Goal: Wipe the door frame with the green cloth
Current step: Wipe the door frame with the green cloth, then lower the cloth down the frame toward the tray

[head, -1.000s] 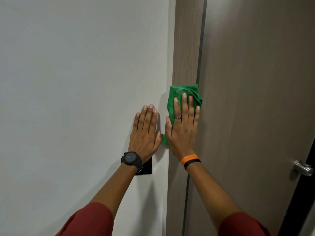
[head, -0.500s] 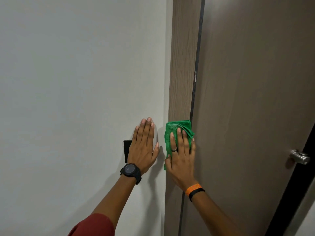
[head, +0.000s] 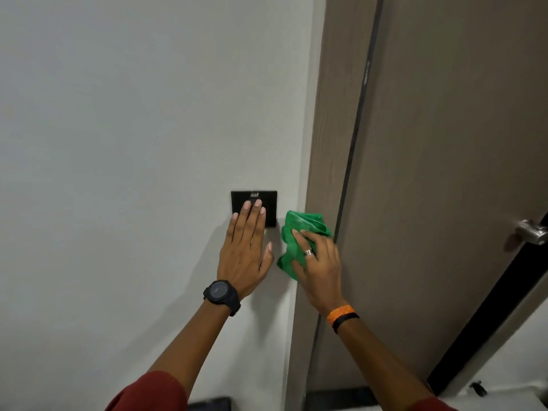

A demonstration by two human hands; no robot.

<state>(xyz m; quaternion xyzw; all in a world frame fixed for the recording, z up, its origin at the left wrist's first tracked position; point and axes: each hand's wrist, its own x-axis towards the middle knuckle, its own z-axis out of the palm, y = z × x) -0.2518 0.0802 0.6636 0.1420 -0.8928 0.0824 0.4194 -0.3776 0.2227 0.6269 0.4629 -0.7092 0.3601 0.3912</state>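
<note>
A brown wooden door frame runs vertically between the white wall and the door. My right hand presses the bunched green cloth against the frame's left edge, fingers curled over it. My left hand lies flat on the white wall just left of the frame, fingers together, its fingertips over the lower part of a black wall switch plate. A black watch sits on the left wrist, orange and black bands on the right.
The brown door fills the right side, with a metal handle at its far right edge. A dark gap and another frame edge run down the lower right. A dark object shows at the bottom edge.
My right hand has slid the cloth down the frame, and the fingers have curled over it. My left hand has moved lower on the wall, uncovering the black switch plate.
</note>
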